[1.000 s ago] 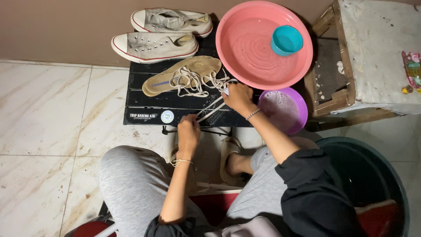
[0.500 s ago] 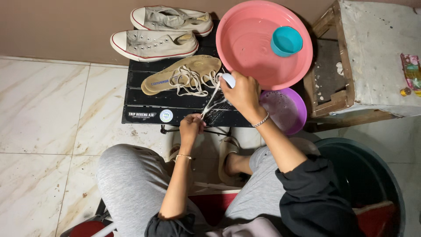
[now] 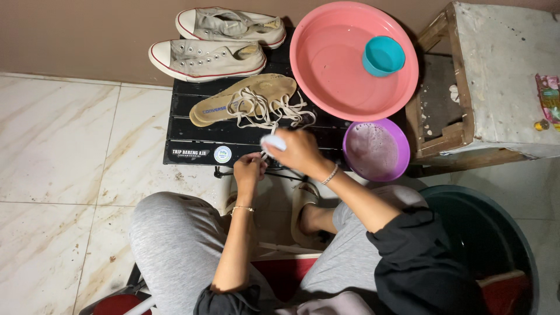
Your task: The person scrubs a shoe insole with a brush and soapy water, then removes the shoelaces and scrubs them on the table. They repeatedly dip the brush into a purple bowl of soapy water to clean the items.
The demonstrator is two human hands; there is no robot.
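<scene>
My left hand [image 3: 249, 167] pinches one end of a white shoelace [image 3: 265, 153] at the front edge of a low black table [image 3: 192, 137]. My right hand [image 3: 298, 149] holds a small white brush [image 3: 273, 142] against that lace, just right of the left hand. Behind the hands a loose pile of laces [image 3: 265, 108] lies on a tan insole [image 3: 233, 99]. Two grey canvas sneakers [image 3: 207, 57] stand at the back of the table by the wall.
A pink basin [image 3: 332, 81] with a teal cup [image 3: 382, 56] in it sits at the back right. A purple bowl [image 3: 376, 150] of cloudy liquid stands beside my right wrist. A worn wooden stool [image 3: 496, 81] is to the right, a dark green bucket [image 3: 496, 245] by my right knee.
My right hand came back from the insole toward me with the brush, sliding down the lace. It now sits close to my left hand, which stayed about where it was.
</scene>
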